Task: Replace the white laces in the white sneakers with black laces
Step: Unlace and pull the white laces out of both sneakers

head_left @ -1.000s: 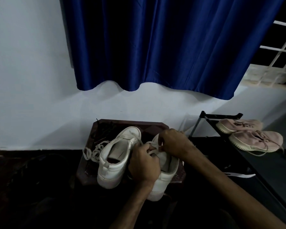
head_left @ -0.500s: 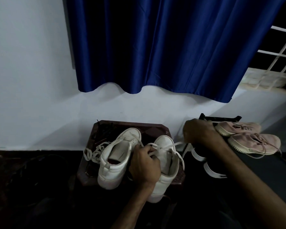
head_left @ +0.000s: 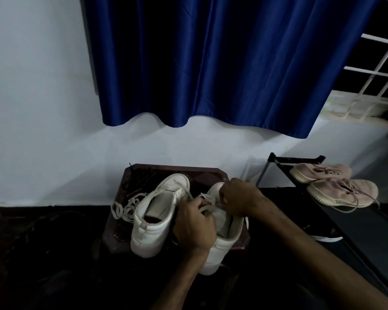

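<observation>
A blue curtain [head_left: 211, 63] hangs over a white wall [head_left: 31, 108], with a white window grille [head_left: 379, 63] at the far right. Below the grille, a black shoe rack [head_left: 356, 222] carries a pair of pink sneakers [head_left: 343, 193]. A dark brown stool [head_left: 211, 172] stands against the wall and bears both white sneakers, heels toward the viewer. The left white sneaker [head_left: 157, 215] stands unlaced. The right white sneaker [head_left: 222, 247], just beside it, overhangs the stool's near edge. The left hand [head_left: 194, 224], fingers curled, pinches the white lace [head_left: 205, 198] at this sneaker's throat. The right hand [head_left: 240, 198] is curled over the forefoot and pinches the same lace farther forward. A loose white lace [head_left: 123, 209] lies bunched at the stool's left edge, touching the left sneaker. The black laces [head_left: 141, 175] lie heaped at the stool's far left corner.
</observation>
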{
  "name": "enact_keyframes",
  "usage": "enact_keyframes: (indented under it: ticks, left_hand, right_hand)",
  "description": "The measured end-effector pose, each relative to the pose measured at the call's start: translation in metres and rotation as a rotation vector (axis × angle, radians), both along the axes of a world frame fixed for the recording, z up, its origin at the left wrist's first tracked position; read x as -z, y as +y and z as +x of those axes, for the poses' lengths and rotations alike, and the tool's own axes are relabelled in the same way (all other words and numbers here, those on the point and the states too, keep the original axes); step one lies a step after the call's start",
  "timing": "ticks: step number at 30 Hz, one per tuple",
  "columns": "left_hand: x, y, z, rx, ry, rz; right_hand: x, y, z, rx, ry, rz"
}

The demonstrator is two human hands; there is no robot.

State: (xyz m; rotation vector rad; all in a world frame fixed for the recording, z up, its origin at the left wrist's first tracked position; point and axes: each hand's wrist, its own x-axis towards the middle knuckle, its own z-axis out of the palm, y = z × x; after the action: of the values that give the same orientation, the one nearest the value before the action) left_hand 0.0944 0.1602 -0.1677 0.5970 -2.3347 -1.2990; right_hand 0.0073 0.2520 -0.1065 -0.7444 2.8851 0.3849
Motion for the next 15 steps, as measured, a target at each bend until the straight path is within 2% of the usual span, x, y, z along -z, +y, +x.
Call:
enact_keyframes:
  ticks: [3, 6, 9, 10, 13, 15]
  left_hand:
    - [0.0, 0.0, -0.001, 0.027, -0.006, -0.02]
    - [0.0, -0.001, -0.003, 0.01, -0.004, -0.007]
    - [0.003, -0.002, -0.003, -0.005, -0.004, -0.01]
    - [0.002, -0.001, -0.003, -0.004, -0.01, -0.009]
    - [0.0, -0.001, -0.004, -0.003, -0.018, 0.003]
    - [0.0, -0.001, -0.004, 0.0, -0.013, -0.003]
  right_hand:
    - [-0.016, 0.003, -0.001, 0.061, 0.079, 0.191]
    - [-0.025, 0.001, -0.002, 0.098, 0.085, 0.096]
    - [-0.012, -0.005, 0.004, 0.062, -0.084, -0.031]
    - [-0.006, -0.007, 0.006, 0.058, -0.089, -0.054]
    - [0.003, -0.009, 0.01, 0.041, 0.011, -0.089]
    - [0.002, -0.006, 0.008, 0.041, 0.035, -0.012]
